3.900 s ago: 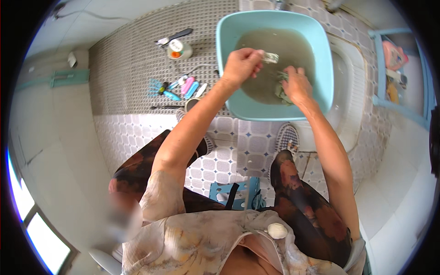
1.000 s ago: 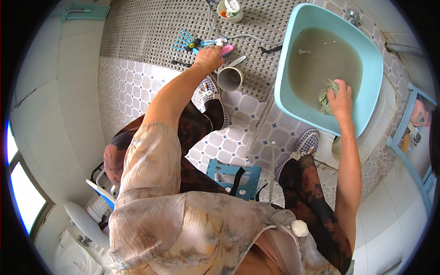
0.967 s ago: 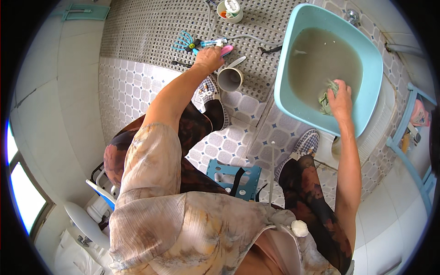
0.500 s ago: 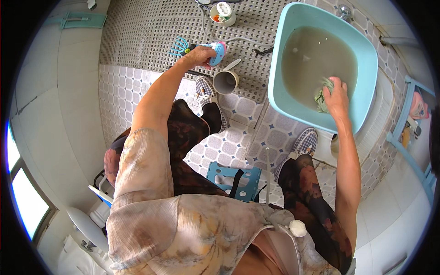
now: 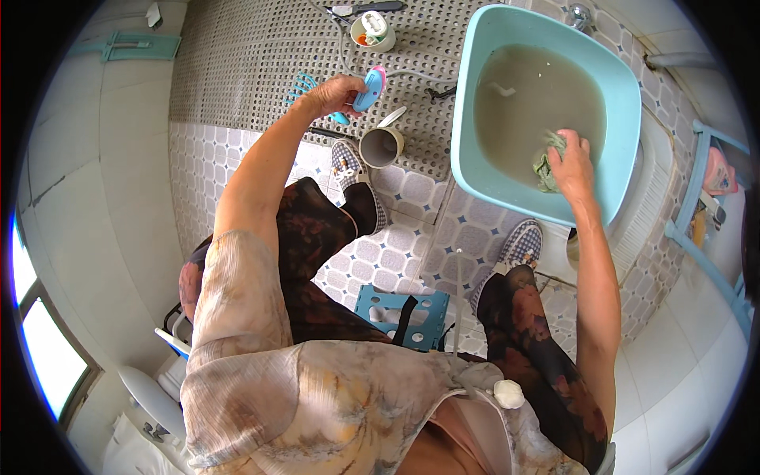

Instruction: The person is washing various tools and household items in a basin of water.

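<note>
Head view: blue piece (image 5: 369, 92) in the left hand (image 5: 340, 93), cloth (image 5: 545, 172) under the right hand (image 5: 573, 165).
Left fingers are pinched shut on the blue piece, pink edge showing behind it, held over the holed mat (image 5: 237, 71) with the cup (image 5: 381, 149) nearby. Right fingers are curled round the green cloth in the basin's (image 5: 464, 119) murky water, near side; can't tell how tight. White tub (image 5: 381, 43) sits further up the mat.
</note>
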The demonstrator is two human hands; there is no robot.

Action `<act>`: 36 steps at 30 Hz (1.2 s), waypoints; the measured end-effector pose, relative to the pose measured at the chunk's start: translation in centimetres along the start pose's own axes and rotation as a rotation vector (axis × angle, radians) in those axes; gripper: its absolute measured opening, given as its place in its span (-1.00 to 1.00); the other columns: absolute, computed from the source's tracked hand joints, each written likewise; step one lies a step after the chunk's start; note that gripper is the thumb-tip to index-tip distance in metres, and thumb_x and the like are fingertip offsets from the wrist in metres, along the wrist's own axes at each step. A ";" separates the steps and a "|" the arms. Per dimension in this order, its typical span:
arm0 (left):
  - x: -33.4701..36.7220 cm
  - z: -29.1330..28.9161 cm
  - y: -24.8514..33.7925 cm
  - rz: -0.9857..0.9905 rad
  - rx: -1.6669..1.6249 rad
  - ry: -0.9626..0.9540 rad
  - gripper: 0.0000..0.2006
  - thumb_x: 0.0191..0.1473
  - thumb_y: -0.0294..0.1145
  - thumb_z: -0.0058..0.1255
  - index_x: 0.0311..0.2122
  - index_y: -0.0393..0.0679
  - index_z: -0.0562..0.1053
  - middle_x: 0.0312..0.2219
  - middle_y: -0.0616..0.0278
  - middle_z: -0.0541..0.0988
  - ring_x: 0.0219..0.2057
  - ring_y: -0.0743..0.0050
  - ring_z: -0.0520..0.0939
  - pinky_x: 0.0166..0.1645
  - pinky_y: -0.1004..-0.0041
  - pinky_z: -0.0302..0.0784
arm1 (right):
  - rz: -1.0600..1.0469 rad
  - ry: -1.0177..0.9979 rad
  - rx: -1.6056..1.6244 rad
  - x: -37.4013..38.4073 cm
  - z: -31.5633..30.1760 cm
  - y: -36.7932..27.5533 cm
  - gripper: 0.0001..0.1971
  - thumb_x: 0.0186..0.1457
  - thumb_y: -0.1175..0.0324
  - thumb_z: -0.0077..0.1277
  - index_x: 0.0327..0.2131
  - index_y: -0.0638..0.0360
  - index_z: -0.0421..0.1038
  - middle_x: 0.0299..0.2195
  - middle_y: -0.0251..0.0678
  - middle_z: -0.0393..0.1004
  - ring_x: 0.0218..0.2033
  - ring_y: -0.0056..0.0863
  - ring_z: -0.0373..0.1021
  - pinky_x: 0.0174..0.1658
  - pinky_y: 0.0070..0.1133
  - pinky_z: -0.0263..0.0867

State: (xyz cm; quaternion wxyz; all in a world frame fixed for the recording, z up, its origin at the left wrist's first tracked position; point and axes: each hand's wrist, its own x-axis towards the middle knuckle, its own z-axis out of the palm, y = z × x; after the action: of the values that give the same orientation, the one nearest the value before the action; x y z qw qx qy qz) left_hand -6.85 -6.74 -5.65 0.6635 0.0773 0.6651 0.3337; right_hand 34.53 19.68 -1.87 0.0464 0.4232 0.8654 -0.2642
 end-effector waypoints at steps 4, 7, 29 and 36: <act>-0.5 1.3 2.0 0.056 0.078 0.051 -0.64 -0.03 -0.15 0.06 -0.22 -0.24 0.48 -0.39 0.19 0.55 -0.39 0.39 0.56 -0.24 0.34 0.57 | -0.033 0.033 0.003 0.1 0.3 0.7 -0.60 0.08 0.31 0.06 0.01 0.07 0.28 -0.08 0.02 0.32 -0.12 0.00 0.37 -0.05 -0.27 0.33; -1.6 1.1 3.9 0.073 0.183 0.074 -0.70 -0.02 -0.17 0.09 -0.30 -0.21 0.50 -0.46 0.25 0.54 -0.45 0.50 0.53 -0.32 0.47 0.54 | -0.027 0.019 0.010 0.0 0.1 0.6 -0.59 0.07 0.31 0.06 0.01 0.07 0.28 -0.08 0.01 0.32 -0.12 0.00 0.37 -0.05 -0.27 0.33; -7.4 9.6 2.6 -0.313 1.203 -0.182 -0.53 0.13 -0.08 -0.18 -0.44 -0.33 0.57 -0.59 0.03 0.60 -0.68 0.36 0.61 -0.57 0.41 0.59 | -0.031 -0.004 0.000 0.3 0.6 0.7 -0.60 0.09 0.29 0.05 0.02 0.04 0.29 -0.04 -0.01 0.32 -0.07 0.01 0.35 -0.03 -0.26 0.32; -6.2 8.8 5.2 -0.198 1.295 -0.024 -0.38 0.13 0.17 -0.12 -0.61 -0.28 0.52 -0.75 0.17 0.53 -0.73 0.42 0.56 -0.54 0.43 0.53 | -0.064 0.026 -0.011 0.2 0.4 1.4 -0.60 0.09 0.29 0.05 0.02 0.04 0.28 -0.06 0.01 0.31 -0.10 0.02 0.36 -0.04 -0.26 0.32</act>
State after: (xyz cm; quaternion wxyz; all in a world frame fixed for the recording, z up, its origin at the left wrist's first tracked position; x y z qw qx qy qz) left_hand 0.32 -3.13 3.21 0.5179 0.4032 0.7280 -0.1980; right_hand 35.42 20.33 -2.89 0.0292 0.3984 0.8805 -0.2553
